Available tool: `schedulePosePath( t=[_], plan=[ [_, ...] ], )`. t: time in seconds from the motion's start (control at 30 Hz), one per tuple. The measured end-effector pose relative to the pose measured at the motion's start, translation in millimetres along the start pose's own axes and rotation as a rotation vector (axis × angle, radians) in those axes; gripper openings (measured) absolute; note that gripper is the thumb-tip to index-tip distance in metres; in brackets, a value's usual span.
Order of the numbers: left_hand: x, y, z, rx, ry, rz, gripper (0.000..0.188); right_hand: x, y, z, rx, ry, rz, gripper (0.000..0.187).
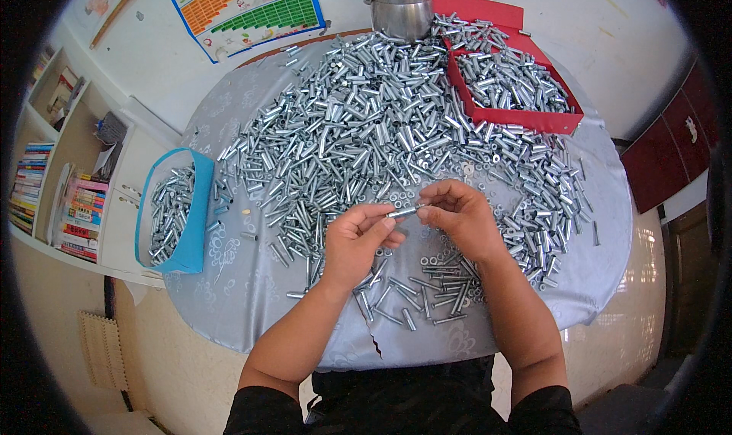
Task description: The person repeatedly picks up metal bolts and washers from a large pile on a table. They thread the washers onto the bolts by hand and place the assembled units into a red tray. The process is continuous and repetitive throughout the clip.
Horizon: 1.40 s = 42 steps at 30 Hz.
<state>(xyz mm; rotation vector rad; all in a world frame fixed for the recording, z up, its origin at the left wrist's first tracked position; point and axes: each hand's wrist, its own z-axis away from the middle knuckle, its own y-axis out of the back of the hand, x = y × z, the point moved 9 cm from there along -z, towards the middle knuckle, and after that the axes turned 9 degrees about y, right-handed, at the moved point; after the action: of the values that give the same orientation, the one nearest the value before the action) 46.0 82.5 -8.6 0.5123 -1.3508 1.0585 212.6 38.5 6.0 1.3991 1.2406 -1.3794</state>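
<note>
Between my two hands, above the near middle of the table, lies a silver expansion bolt [404,212], held roughly level. My left hand [358,237] pinches its left end between thumb and fingers. At its right end, the thumb and fingertips of my right hand [455,215] are closed on it. Beyond my hands spreads a big heap of loose silver bolts and sleeves [343,122]. Small washers and nuts [494,199] lie scattered by my right hand. Just below my hands is a small group of long bolts [450,286].
A blue bin [200,206] of metal fasteners stands on the table's left side. At the back right, a red box [526,121] is filled with similar pieces. A steel pot [402,12] stands at the far edge. The grey tablecloth [229,305] covers the round table.
</note>
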Motion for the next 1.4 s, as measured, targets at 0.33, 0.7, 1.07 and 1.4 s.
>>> schedulePosePath(
  t=[0.33, 0.7, 1.07, 1.4],
  plan=[
    [-2.5, 1.3, -2.0, -0.018, 0.031, 0.030, 0.022, -3.9, 20.7, -2.4, 0.009, -0.009, 0.202, 0.017],
    [-2.3, 5.7, -2.1, 0.023, 0.015, 0.041, 0.022, -22.8, -2.0, 7.2, -0.273, 0.346, 1.006, 0.021],
    [-2.0, 2.5, -0.9, 0.025, 0.015, 0.006, 0.022, -5.1, 8.1, 3.1, -0.061, 0.065, 0.247, 0.021],
    [0.8, 1.2, 0.4, 0.014, -0.007, -0.049, 0.022, 3.7, 4.7, 4.0, -0.132, -0.026, 0.332, 0.020]
  ],
)
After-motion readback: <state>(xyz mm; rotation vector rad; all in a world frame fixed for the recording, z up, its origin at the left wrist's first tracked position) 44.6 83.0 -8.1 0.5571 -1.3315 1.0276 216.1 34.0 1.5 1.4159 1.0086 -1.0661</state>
